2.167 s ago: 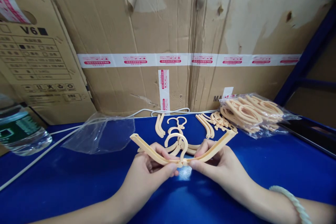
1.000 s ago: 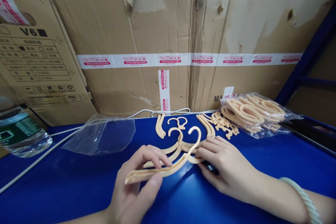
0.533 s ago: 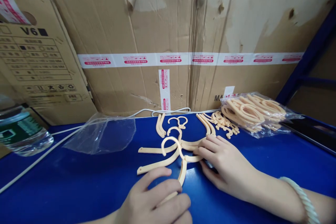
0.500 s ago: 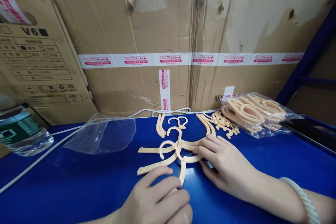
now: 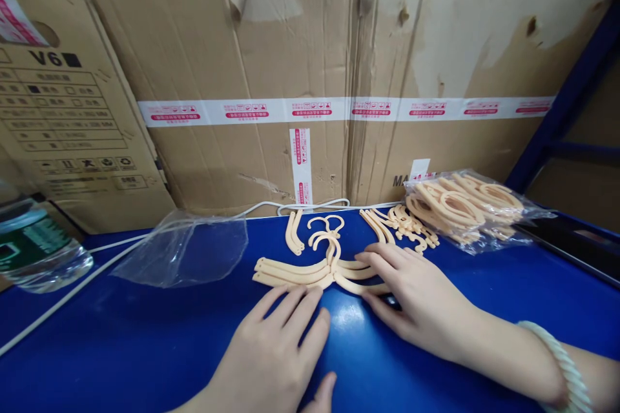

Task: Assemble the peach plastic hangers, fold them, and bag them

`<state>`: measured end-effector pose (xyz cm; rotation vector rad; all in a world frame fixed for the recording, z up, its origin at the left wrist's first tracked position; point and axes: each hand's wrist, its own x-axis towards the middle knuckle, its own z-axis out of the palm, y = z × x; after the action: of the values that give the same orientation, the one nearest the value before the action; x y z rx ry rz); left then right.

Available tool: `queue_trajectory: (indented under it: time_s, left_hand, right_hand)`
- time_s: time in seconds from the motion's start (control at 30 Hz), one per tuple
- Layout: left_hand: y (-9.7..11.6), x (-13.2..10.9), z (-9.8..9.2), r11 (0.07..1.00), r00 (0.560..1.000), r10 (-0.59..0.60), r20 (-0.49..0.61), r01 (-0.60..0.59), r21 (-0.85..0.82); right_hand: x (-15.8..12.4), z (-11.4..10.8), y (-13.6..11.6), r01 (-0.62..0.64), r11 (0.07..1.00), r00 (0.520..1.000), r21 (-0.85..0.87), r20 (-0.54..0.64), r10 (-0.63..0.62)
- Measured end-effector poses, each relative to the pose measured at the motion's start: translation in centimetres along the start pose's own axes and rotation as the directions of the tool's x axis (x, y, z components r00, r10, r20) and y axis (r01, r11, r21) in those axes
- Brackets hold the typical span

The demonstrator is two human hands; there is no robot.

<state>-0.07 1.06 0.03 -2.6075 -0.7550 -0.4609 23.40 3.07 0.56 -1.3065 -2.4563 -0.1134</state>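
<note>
Cream plastic hangers lie stacked on the blue tabletop, with hooks pointing away from me and arms spread to both sides. My left hand is open, palm down, its fingertips at the lower edge of the front hanger's left arm. My right hand is closed around the right-hand arm ends, with its thumb at the front hanger's arm and the fingers over those behind. The arm tips are hidden under that hand. Just behind the stack are loose hooks.
Loose hanger arms lie behind, and several small hook pieces are heaped at right. A clear bag holds more parts. Left are an empty plastic bag, a water bottle and a white cable. Cardboard stands behind.
The front hanger's left arm has swung up from pointing toward me to lie alongside the other left arms. My left hand has let go and spread its fingers. My right hand stays nearby.
</note>
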Motion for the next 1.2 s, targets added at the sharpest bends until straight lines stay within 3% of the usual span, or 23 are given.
queue_trajectory:
  time_s: [0.17,0.37,0.63,0.83,1.03,1.2]
  left_hand:
    - [-0.2,-0.1,-0.2,0.999,0.996,-0.043,0.075,0.044,-0.012]
    - [-0.2,-0.7,0.3,0.994,0.997,-0.08,-0.002,0.079,-0.075]
    - [-0.3,-1.5,2.3,0.978,0.987,-0.129,-0.099,0.11,-0.175]
    - [-1.0,-1.8,2.7,0.981,0.988,-0.154,-0.015,0.151,-0.125]
    - [-1.9,-1.6,2.7,0.963,0.963,-0.244,0.116,0.254,-0.084]
    - [-1.8,-1.4,2.4,0.955,0.955,-0.259,0.147,0.276,-0.108]
  right_hand:
    - [-0.1,0.4,0.5,-0.012,1.0,0.999,-0.027,0.05,0.014]
    - [0.1,-0.1,0.3,-0.037,0.999,0.992,0.016,0.123,0.035]
    - [0.4,0.1,1.1,-0.041,0.999,0.994,-0.022,0.097,0.043]
    - [0.5,0.0,1.5,-0.041,0.999,0.995,-0.027,0.088,0.043]
    - [0.7,-0.1,1.8,-0.039,0.999,0.994,-0.02,0.1,0.041]
    - [0.7,-0.1,1.7,-0.04,0.999,0.995,-0.026,0.09,0.043]
